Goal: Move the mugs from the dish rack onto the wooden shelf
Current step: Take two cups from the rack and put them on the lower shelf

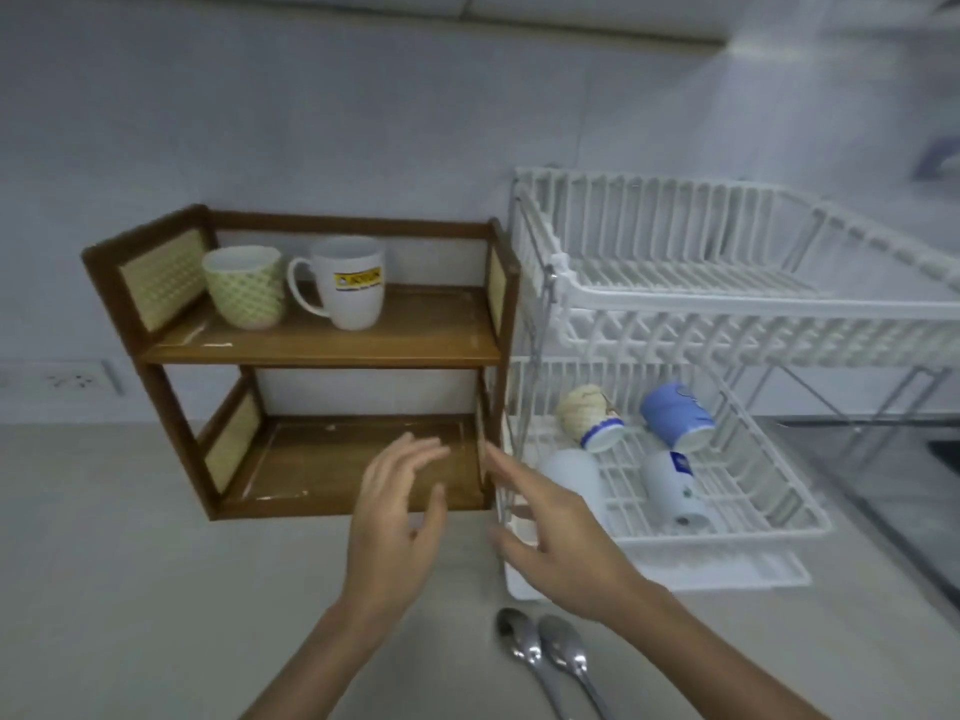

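A two-tier wooden shelf (322,350) stands on the counter. On its top board are a green patterned mug (244,288) and a white mug with a yellow label (356,285). The white dish rack (769,511) holds several mugs lying on their sides in its lower tier: a cream one (587,413), a blue one (675,415), a plain white one (571,475) and a white one with a blue mark (672,491). My left hand (397,517) is open in front of the lower shelf board. My right hand (556,532) is open at the rack's left front corner, holding nothing.
Two metal spoons (545,652) lie on the counter near the front edge, below my right hand. The rack's upper tier (675,283) holds nothing. A wall socket (67,379) sits at the left. A dark sink area (883,485) is at the right.
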